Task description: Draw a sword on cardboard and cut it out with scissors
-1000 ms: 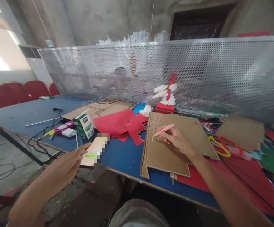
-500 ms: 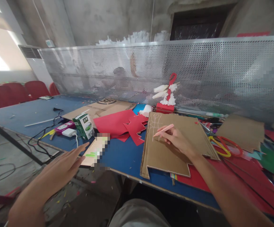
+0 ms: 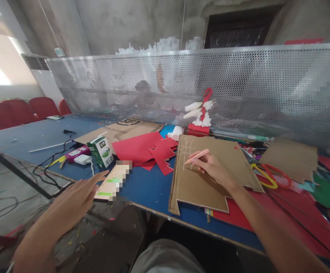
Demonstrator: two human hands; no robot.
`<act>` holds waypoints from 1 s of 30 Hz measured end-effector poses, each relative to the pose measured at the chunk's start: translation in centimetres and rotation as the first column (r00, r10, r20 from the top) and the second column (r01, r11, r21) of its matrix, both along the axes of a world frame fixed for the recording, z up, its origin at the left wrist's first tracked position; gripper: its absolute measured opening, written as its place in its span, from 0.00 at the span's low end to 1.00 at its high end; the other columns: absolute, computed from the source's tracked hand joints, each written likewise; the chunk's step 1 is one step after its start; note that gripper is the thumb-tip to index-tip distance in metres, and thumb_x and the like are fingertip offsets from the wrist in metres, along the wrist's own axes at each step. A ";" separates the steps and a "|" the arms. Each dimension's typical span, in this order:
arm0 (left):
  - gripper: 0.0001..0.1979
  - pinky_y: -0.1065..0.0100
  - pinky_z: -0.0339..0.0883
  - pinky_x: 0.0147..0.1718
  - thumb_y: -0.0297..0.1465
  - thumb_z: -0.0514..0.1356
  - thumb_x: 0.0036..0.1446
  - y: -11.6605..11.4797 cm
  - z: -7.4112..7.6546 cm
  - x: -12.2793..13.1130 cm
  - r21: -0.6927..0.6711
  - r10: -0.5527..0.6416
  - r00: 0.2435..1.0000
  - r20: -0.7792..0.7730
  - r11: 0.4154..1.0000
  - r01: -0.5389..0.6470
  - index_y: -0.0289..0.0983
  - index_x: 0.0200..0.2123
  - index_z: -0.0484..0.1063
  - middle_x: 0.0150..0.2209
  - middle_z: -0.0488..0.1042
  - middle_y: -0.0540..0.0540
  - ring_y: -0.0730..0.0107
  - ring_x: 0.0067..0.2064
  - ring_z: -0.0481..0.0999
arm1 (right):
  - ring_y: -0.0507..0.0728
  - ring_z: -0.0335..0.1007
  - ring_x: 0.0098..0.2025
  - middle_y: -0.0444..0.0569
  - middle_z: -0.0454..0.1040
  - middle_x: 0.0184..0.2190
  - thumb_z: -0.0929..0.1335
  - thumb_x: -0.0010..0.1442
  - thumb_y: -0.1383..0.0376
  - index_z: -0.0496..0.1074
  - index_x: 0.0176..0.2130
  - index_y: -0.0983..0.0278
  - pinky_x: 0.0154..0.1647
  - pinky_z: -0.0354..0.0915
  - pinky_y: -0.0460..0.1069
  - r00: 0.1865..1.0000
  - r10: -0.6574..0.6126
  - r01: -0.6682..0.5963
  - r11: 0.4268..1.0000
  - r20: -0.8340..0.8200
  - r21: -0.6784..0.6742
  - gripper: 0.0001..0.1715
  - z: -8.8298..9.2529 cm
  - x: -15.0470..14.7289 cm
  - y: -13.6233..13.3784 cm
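My right hand [image 3: 212, 168] rests on a brown cardboard sheet [image 3: 199, 185] and grips a pink pencil [image 3: 197, 156], its tip on the board beside faint drawn lines. My left hand [image 3: 78, 199] is open with fingers stretched out, the fingertips at the edge of a phone [image 3: 112, 182] that lies at the blue table's [image 3: 150, 189] front edge. The phone's screen is lit and partly blurred.
A green drink carton [image 3: 101, 151], a charger with cables [image 3: 81, 159], red paper pieces [image 3: 149, 149], scissors [image 3: 269, 176], more cardboard [image 3: 291, 157] and a red and white craft model [image 3: 200, 117] lie on the table. A perforated metal screen [image 3: 239, 83] stands behind. Red chairs [image 3: 19, 112] are at the left.
My left hand has shifted slightly down and left along the phone, and the content on the phone's screen has moved. My right hand with the pencil has stayed put.
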State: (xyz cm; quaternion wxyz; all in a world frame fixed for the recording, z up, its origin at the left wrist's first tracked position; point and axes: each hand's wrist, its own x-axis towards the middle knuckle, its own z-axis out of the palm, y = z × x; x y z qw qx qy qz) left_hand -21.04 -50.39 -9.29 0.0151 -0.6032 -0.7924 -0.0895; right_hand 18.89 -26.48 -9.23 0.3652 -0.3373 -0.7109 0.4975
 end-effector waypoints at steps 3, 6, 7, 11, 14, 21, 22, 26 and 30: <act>0.29 0.56 0.59 0.59 0.38 0.41 0.69 0.0 0.0 -0.1 0.005 -0.012 0.999 0.032 1.000 0.012 0.43 0.71 0.55 0.59 0.77 0.46 0.54 0.58 0.75 | 0.48 0.59 0.27 0.51 0.76 0.41 0.72 0.63 0.54 0.82 0.39 0.64 0.25 0.57 0.46 1.000 -0.004 0.004 1.000 -0.001 0.010 0.16 0.0 0.0 0.0; 0.30 0.55 0.60 0.58 0.37 0.40 0.69 0.1 -0.1 -0.1 -0.013 0.000 0.999 0.044 1.000 0.001 0.42 0.71 0.55 0.58 0.78 0.44 0.53 0.58 0.75 | 0.48 0.59 0.26 0.51 0.77 0.39 0.72 0.63 0.54 0.81 0.40 0.64 0.24 0.56 0.47 1.000 0.005 -0.005 1.000 0.003 0.003 0.17 -0.1 0.0 0.2; 0.30 0.55 0.61 0.58 0.37 0.40 0.69 0.2 -0.1 -0.1 -0.022 -0.001 0.999 0.047 1.000 0.002 0.41 0.71 0.55 0.58 0.78 0.44 0.53 0.58 0.75 | 0.48 0.59 0.26 0.51 0.77 0.40 0.72 0.63 0.53 0.81 0.41 0.64 0.24 0.56 0.47 1.000 0.009 -0.009 1.000 0.000 -0.002 0.17 -0.2 0.0 0.2; 0.30 0.57 0.64 0.54 0.37 0.40 0.69 0.2 -0.4 -0.4 -0.051 -0.011 0.999 0.049 0.999 0.014 0.43 0.72 0.53 0.59 0.77 0.43 0.54 0.55 0.76 | 0.48 0.60 0.27 0.52 0.76 0.47 0.73 0.62 0.53 0.82 0.40 0.64 0.24 0.57 0.46 1.000 0.010 -0.010 1.000 -0.023 0.001 0.17 -0.5 0.1 0.5; 0.30 0.58 0.64 0.53 0.37 0.41 0.68 0.1 -0.5 -0.5 -0.037 -0.023 0.999 0.045 0.999 0.025 0.43 0.72 0.53 0.60 0.76 0.44 0.54 0.55 0.77 | 0.47 0.60 0.27 0.52 0.75 0.50 0.72 0.62 0.53 0.82 0.39 0.63 0.23 0.57 0.46 1.000 0.010 -0.010 1.000 -0.018 0.010 0.16 -0.5 0.1 0.5; 0.30 0.55 0.62 0.58 0.38 0.40 0.68 0.3 0.0 0.0 0.003 -0.002 0.999 0.040 1.000 0.002 0.39 0.68 0.61 0.58 0.77 0.42 0.54 0.58 0.75 | 0.48 0.60 0.26 0.52 0.77 0.47 0.73 0.62 0.54 0.82 0.39 0.63 0.23 0.57 0.46 1.000 0.004 -0.003 1.000 -0.012 0.006 0.16 -0.4 0.0 0.4; 0.30 0.56 0.63 0.58 0.37 0.40 0.68 0.3 -0.1 0.0 -0.012 -0.009 0.999 0.047 1.000 0.010 0.39 0.69 0.60 0.59 0.77 0.42 0.54 0.58 0.75 | 0.48 0.60 0.26 0.52 0.77 0.46 0.73 0.62 0.54 0.82 0.40 0.63 0.23 0.57 0.46 1.000 0.006 -0.006 1.000 -0.012 0.003 0.16 -0.4 0.0 0.5; 0.32 0.57 0.62 0.60 0.35 0.40 0.66 0.3 -0.5 -0.3 -0.019 -0.039 0.999 0.034 0.999 0.040 0.37 0.71 0.57 0.65 0.72 0.42 0.56 0.61 0.74 | 0.48 0.61 0.26 0.53 0.77 0.48 0.72 0.61 0.53 0.83 0.38 0.63 0.23 0.56 0.47 1.000 0.008 -0.008 1.000 -0.010 0.013 0.17 -0.6 0.1 0.7; 0.31 0.59 0.64 0.59 0.36 0.41 0.66 0.2 -0.4 -0.2 0.031 -0.049 0.999 -0.017 0.998 0.049 0.39 0.70 0.59 0.64 0.73 0.44 0.58 0.61 0.74 | 0.48 0.62 0.27 0.52 0.77 0.47 0.72 0.61 0.53 0.82 0.39 0.63 0.23 0.57 0.46 1.000 0.008 -0.008 1.000 -0.008 0.014 0.16 -0.5 0.0 0.5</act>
